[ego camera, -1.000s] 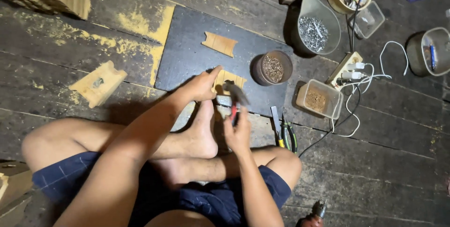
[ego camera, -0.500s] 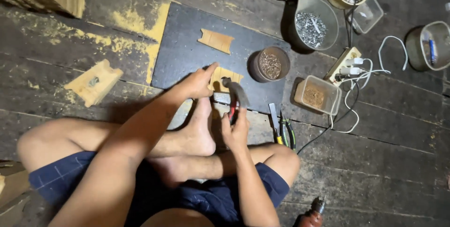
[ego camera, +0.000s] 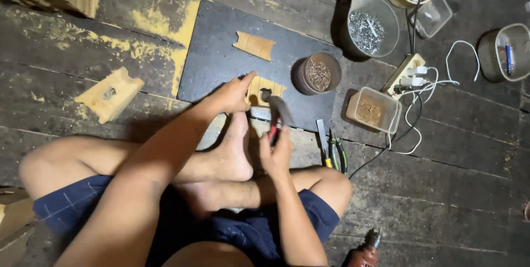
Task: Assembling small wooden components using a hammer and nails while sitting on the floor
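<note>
I see my left hand pinching down on a small wooden piece on the dark board, and my right hand gripping a hammer raised just over it. Nailing looks underway, not finished. Wooden pieces: two on the board, one on the floor at left. One round tin of nails.
</note>
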